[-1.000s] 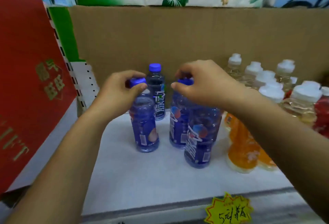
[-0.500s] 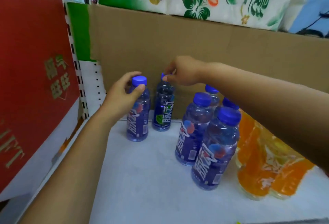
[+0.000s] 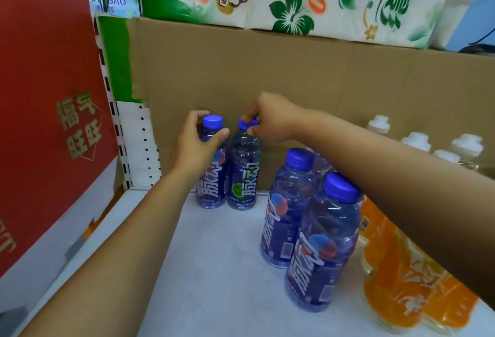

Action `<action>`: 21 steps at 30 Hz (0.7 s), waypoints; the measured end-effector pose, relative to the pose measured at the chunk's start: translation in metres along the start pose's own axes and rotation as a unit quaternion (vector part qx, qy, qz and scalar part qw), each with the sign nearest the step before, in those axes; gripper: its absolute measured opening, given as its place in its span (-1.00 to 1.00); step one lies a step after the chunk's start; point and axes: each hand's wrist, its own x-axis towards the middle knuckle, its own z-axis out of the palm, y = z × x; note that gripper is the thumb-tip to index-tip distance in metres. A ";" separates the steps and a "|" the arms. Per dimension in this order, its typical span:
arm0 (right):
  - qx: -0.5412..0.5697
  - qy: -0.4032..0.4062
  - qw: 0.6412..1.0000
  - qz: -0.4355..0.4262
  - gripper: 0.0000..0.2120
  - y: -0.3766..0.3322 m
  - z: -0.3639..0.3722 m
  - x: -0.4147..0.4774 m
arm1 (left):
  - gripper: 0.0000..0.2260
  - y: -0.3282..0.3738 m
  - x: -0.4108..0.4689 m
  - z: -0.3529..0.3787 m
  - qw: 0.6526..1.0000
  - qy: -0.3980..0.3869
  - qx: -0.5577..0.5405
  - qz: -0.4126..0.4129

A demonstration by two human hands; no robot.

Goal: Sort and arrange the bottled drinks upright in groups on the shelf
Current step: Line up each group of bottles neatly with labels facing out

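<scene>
At the back left of the shelf (image 3: 214, 269), the left hand (image 3: 198, 146) curls round the neck of a blue-capped bottle (image 3: 211, 178). Just beside it, the right hand (image 3: 270, 119) pinches the cap of the lime-label bottle (image 3: 243, 173). Both stand upright by the cardboard wall (image 3: 241, 74). I'd seat them flush, labels forward, leaving room for the 2 blue bottles (image 3: 289, 208) waiting nearer the front.

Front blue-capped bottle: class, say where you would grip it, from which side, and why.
Probably the narrow neck just under the cap of the front bottle, coming from the front-left: it stands upright, bare shelf lies there, and orange bottles crowd its right.
</scene>
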 end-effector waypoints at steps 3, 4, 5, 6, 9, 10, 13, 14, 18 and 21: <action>-0.004 -0.033 0.999 0.009 -0.62 -0.004 -0.008 -0.009 | -0.43 -0.008 -0.011 0.000 0.999 -0.007 0.025 0.027; -0.009 -0.052 0.999 0.009 -0.57 -0.006 -0.012 -0.014 | -0.36 -0.009 -0.017 -0.001 0.999 -0.012 0.034 0.029; -0.015 -0.074 0.997 0.011 -0.51 -0.008 -0.017 -0.020 | -0.32 -0.011 -0.024 -0.002 0.998 -0.014 0.047 0.028; -0.018 -0.096 0.995 0.016 -0.46 -0.008 -0.023 -0.025 | -0.30 -0.014 -0.030 -0.004 0.998 -0.013 0.061 0.019; -0.006 -0.145 0.989 0.034 -0.34 -0.005 -0.042 -0.044 | -0.35 -0.027 -0.054 -0.013 0.995 -0.005 0.097 -0.009; 0.000 -0.165 0.986 0.039 -0.35 -0.003 -0.046 -0.051 | -0.36 -0.034 -0.064 -0.015 0.994 -0.005 0.111 -0.014; 0.009 -0.263 0.963 0.052 -0.55 0.002 -0.052 -0.073 | -0.52 -0.053 -0.092 -0.017 0.991 0.007 0.130 0.001; -0.004 -0.283 0.957 0.059 -0.56 0.004 -0.052 -0.078 | -0.60 -0.054 -0.099 -0.016 0.993 0.000 0.115 0.011; -0.067 -0.261 0.962 0.040 -0.60 0.003 -0.049 -0.085 | -0.81 -0.041 -0.115 -0.001 0.992 -0.114 0.023 0.053; 0.000 -0.243 0.970 0.001 -0.63 -0.002 -0.049 -0.086 | -0.59 -0.028 -0.126 0.008 0.972 -0.222 -0.046 0.066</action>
